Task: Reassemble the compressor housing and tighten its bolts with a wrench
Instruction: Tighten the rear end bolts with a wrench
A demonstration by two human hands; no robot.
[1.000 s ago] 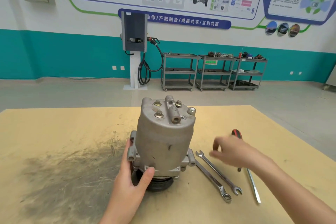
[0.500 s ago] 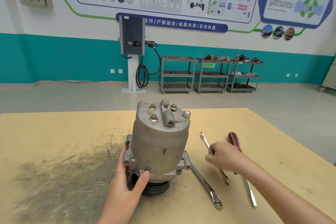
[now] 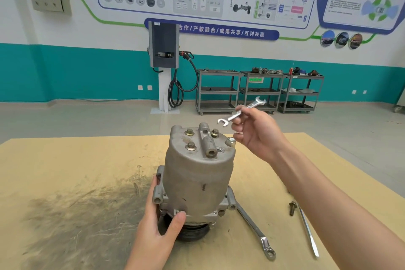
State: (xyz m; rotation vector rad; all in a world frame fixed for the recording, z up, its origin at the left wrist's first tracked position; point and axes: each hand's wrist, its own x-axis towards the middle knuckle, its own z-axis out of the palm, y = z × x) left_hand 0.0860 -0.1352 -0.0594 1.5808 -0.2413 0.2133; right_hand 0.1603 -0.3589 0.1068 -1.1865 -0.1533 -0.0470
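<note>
1. Bench (image 3: 65,171): tan board top with a dark scuffed patch on the left; same as before.
2. Compressor housing (image 3: 197,177): stands upright at bench centre on its dark pulley end, bolts facing up; has not moved since the earlier frames.
3. Left hand (image 3: 157,230): still grips the housing's lower flange, thumb on the front, fingers wrapped round the left side; same hold as before.
4. Right hand (image 3: 256,133): was low over the bench picking among the tools 0.5 s ago, now raised beside the housing top, pinching the open-end wrench between thumb and fingers.
5. Combination wrench (image 3: 256,232): still flat on the bench, one end tucked at the housing's right foot, ring end toward the viewer.
6. Screwdriver (image 3: 306,230): shaft lies on the bench to the right of the combination wrench; the forearm now hides its handle.
7. Open-end wrench (image 3: 241,112): off the bench now, held in the air, lower jaw just above and right of the top bolts (image 3: 214,132), not touching them.
8. Loose bolt (image 3: 292,208): on the bench beside the screwdriver shaft, uncovered now the hand has lifted.
</note>
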